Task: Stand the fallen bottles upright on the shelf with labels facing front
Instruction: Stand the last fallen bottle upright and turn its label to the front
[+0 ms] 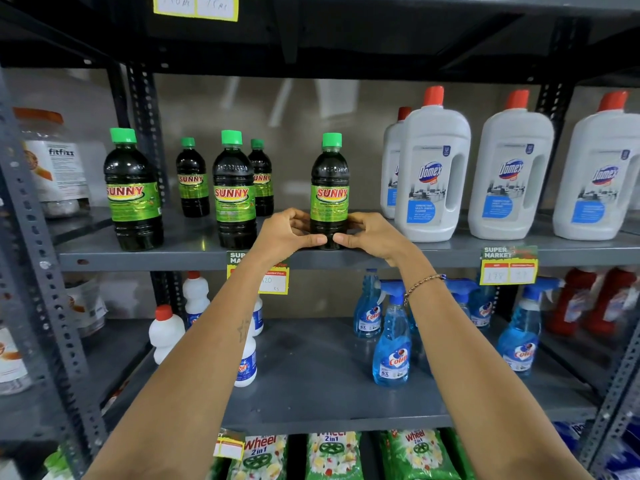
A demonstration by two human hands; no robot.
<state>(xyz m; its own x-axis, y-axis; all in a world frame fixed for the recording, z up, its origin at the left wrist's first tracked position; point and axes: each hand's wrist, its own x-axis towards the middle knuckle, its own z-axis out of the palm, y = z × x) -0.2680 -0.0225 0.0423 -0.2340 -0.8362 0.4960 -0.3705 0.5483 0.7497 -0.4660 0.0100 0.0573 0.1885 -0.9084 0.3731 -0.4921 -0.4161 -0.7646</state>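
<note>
A dark Sunny bottle point(329, 188) with a green cap stands upright on the grey shelf point(180, 252), its label facing front. My left hand point(289, 233) and my right hand point(372, 235) clasp its base from either side, thumbs nearly touching in front. To the left stand two more upright Sunny bottles, one at the far left point(133, 192) and one in the middle point(233, 192), labels facing front. Two smaller Sunny bottles, one on the left point(192, 180) and one on the right point(261, 180), stand behind them. No bottle lies on its side in view.
White Domex jugs point(433, 174) with red caps stand close on the right of the held bottle. A price tag point(508, 266) hangs on the shelf edge. Below are blue Colin spray bottles point(391, 337) and white bottles point(166, 332). A Fitfizz jar point(55, 161) stands far left.
</note>
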